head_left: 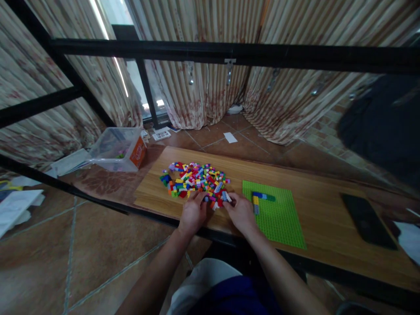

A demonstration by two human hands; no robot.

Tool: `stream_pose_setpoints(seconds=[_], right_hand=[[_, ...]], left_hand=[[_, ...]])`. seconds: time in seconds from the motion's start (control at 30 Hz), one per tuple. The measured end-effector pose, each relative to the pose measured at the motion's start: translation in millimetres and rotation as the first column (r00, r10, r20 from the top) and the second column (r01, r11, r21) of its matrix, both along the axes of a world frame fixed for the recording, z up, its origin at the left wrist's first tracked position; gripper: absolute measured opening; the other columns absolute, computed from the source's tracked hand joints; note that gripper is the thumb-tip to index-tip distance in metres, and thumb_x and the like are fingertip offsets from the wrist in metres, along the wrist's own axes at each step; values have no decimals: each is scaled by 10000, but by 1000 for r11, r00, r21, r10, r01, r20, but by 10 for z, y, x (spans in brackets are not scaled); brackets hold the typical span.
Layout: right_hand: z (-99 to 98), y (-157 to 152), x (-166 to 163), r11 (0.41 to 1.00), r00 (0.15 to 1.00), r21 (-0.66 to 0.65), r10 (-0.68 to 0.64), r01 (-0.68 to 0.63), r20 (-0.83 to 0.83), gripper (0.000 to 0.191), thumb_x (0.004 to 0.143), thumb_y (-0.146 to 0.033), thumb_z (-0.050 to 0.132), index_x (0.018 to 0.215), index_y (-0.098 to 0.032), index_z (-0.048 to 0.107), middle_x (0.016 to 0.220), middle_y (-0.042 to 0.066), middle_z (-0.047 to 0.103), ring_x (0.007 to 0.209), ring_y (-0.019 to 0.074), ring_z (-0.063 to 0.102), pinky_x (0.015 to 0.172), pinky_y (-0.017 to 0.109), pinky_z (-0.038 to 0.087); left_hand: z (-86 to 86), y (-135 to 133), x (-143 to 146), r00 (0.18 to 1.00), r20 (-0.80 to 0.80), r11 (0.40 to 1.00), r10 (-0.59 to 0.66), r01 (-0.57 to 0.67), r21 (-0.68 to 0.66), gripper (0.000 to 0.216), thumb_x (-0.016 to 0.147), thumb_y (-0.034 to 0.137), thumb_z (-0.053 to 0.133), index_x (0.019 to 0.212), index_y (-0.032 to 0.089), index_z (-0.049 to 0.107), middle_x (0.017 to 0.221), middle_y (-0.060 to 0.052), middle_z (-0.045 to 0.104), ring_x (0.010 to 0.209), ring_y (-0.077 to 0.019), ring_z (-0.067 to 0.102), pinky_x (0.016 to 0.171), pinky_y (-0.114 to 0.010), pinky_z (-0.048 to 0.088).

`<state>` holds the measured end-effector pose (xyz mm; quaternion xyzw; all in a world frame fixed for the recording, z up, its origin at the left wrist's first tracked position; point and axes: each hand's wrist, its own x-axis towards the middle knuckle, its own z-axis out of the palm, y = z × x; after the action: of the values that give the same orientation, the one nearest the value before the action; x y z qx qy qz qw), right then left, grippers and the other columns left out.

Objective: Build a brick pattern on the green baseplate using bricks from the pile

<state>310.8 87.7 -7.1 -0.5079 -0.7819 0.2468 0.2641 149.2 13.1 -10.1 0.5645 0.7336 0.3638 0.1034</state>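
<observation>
A heap of small toy bricks (197,177) in many colours lies on the wooden table. At its near edge, my left hand (193,212) has its fingers curled in close to a dark blue brick (206,198); whether they grip it is unclear. A short gap away, my right hand (242,213) pinches a pale brick (228,197) between thumb and fingers. Right of that hand lies a green baseplate (284,223). On the plate, a row of blue and green bricks (263,196) meets a yellow and grey row (256,205) at a corner.
A clear plastic box (114,148) with an orange label stands left of the wooden table (323,223). Toward the table's right end rests a dark flat slab (368,221). A black metal bar (210,49) crosses in front of the curtains (203,96).
</observation>
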Motion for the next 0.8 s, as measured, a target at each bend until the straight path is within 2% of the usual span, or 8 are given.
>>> stream_pose_setpoints(seconds=[0.13, 0.27, 0.37, 0.5, 0.6, 0.7, 0.8], right_hand=[[-8, -31, 7, 995, 992, -59, 71, -78, -104, 238, 858, -248, 535, 1036, -188, 682, 935, 77, 734, 794, 211, 680, 739, 337, 513], [-21, -60, 54, 997, 994, -7, 74, -75, -82, 272, 866, -241, 496, 1062, -187, 677, 1022, 99, 732, 892, 235, 681, 815, 375, 511], [-21, -88, 100, 999, 997, 7, 49, -49, -67, 278, 876, -278, 482, 1039, -179, 685, 1007, 106, 728, 867, 236, 683, 795, 375, 514], [6, -118, 156, 998, 993, 4, 61, -61, -103, 286, 897, -334, 473, 1022, -198, 690, 1025, 95, 723, 866, 226, 683, 793, 366, 516], [29, -132, 172, 996, 986, -2, 90, -91, -138, 286, 901, -343, 475, 1023, -202, 692, 1055, 93, 717, 908, 226, 680, 817, 368, 515], [36, -145, 162, 995, 982, -19, 96, -100, -162, 281, 899, -349, 482, 1003, -204, 700, 1050, 92, 720, 934, 228, 680, 843, 376, 515], [31, -160, 146, 993, 980, -55, 90, -101, -180, 279, 891, -357, 490, 986, -209, 706, 1054, 90, 722, 938, 231, 681, 855, 384, 518]], left_hand=[[44, -53, -61, 999, 35, 996, 40, -42, 73, 337, 859, 142, 496, 1159, 216, 630, 1157, -97, 630, 1057, -218, 623, 930, -359, 536], [116, -93, -247, 975, 58, 970, 213, -218, 109, 317, 872, 207, 523, 1175, 177, 611, 1135, -112, 623, 927, -204, 639, 874, -349, 542], [153, -117, -440, 940, 67, 936, 335, -340, 95, 320, 845, 216, 550, 1153, 157, 614, 1097, -112, 630, 804, -186, 633, 813, -337, 546], [201, -122, -735, 886, 58, 884, 460, -463, 70, 364, 823, 170, 518, 1173, 156, 616, 1071, -106, 638, 811, -190, 644, 813, -326, 532], [219, -82, -974, 833, 52, 835, 550, -550, -15, 446, 784, 145, 520, 1223, 149, 600, 1122, -123, 635, 831, -207, 654, 812, -347, 530], [193, -16, -1183, 840, 99, 845, 533, -524, -101, 576, 714, 119, 565, 1290, 129, 558, 1157, -137, 646, 817, -209, 662, 797, -346, 533], [138, 34, -1324, 880, 206, 903, 429, -410, -130, 610, 666, 88, 574, 1274, 134, 574, 1004, -87, 707, 770, -189, 669, 763, -310, 535]])
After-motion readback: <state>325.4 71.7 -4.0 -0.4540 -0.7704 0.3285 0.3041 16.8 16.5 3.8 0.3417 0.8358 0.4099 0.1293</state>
